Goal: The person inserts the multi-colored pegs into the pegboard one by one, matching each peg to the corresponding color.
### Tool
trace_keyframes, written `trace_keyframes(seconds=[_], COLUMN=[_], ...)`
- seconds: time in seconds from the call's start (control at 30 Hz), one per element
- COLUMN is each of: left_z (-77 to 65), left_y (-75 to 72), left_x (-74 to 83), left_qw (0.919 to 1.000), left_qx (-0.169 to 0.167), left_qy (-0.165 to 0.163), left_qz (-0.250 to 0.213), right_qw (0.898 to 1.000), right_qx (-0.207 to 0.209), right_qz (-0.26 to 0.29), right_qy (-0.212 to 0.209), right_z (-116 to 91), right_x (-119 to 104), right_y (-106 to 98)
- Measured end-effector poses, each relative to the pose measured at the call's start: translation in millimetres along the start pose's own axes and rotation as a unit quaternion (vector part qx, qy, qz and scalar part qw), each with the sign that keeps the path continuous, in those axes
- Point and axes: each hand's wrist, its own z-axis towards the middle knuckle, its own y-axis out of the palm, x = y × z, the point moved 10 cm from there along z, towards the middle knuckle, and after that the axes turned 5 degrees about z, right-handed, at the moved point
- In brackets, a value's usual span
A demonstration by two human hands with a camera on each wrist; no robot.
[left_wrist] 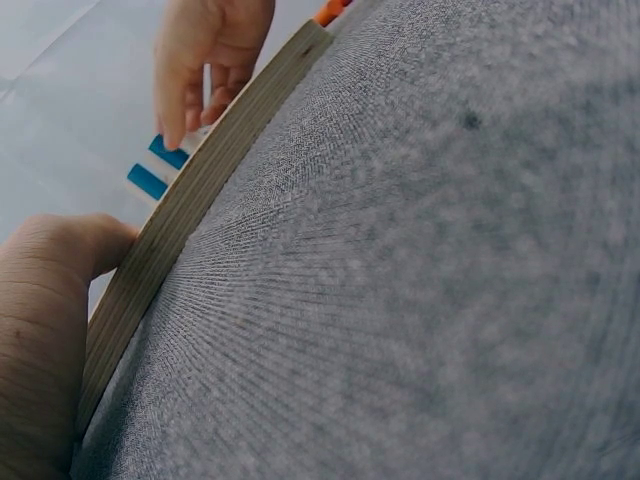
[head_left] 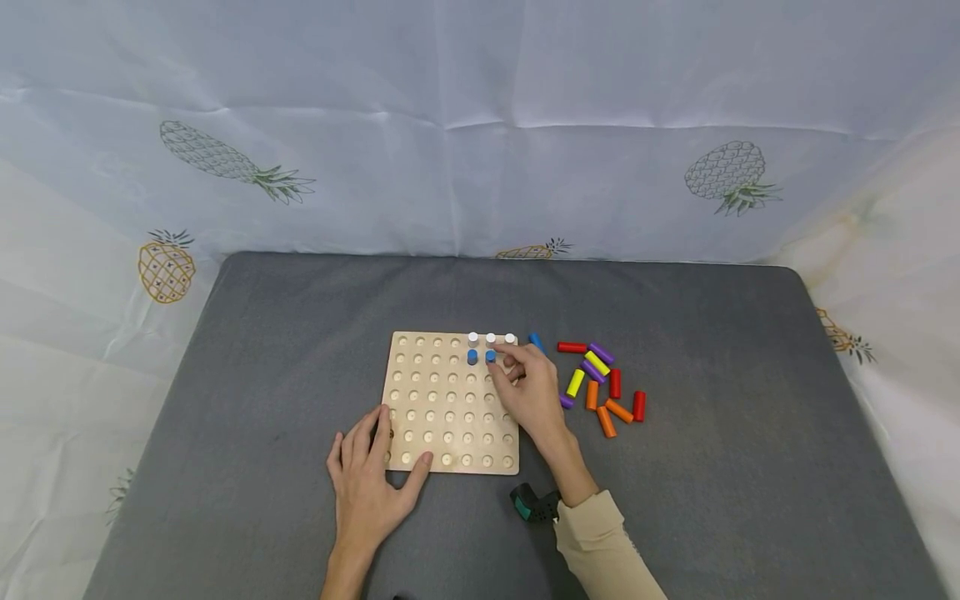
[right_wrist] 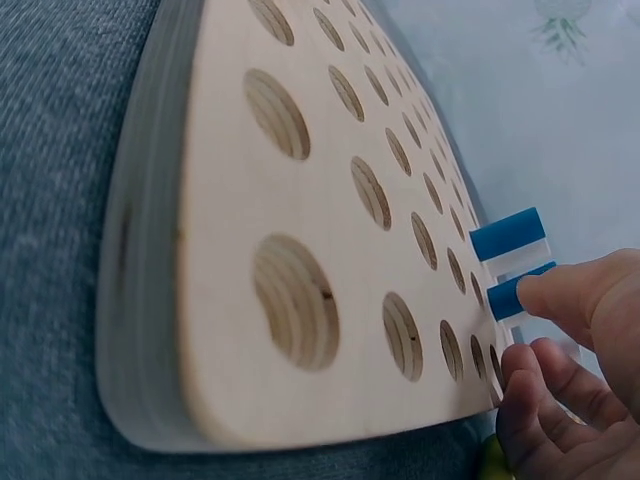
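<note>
A wooden pegboard (head_left: 440, 404) with rows of round holes lies on the table. Three white pegs (head_left: 472, 339) stand in its far row, toward the right. In front of them are two upright blue pegs (head_left: 472, 357). My right hand (head_left: 528, 387) pinches the right-hand blue peg (right_wrist: 510, 297) at the board; in the right wrist view the thumb lies on it and the index fingertip is hidden. My left hand (head_left: 367, 479) rests at the board's near left corner, fingers spread along the left edge and thumb on the near edge.
Right of the board lie loose pegs: red (head_left: 639, 406), orange (head_left: 606, 422), yellow (head_left: 575, 382), purple (head_left: 601, 352) and one blue (head_left: 536, 342). A black strap-like device (head_left: 534, 503) shows by the right wrist. A pineapple-print cloth (head_left: 480, 183) hangs behind the grey table (head_left: 712, 500).
</note>
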Motion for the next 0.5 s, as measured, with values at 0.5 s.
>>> trace_keyframes(seconds=[0.5], left_z=[0.0], left_y=[-0.8], left_x=[0.5], left_qw=[1.0000], left_qx=[0.000], left_qy=[-0.001], left_qz=[-0.001], right_qw=[1.000], right_qx=[0.020], right_qz=[-0.008], right_qy=[0.005], right_z=[1], right_x=[5], right_y=[-17])
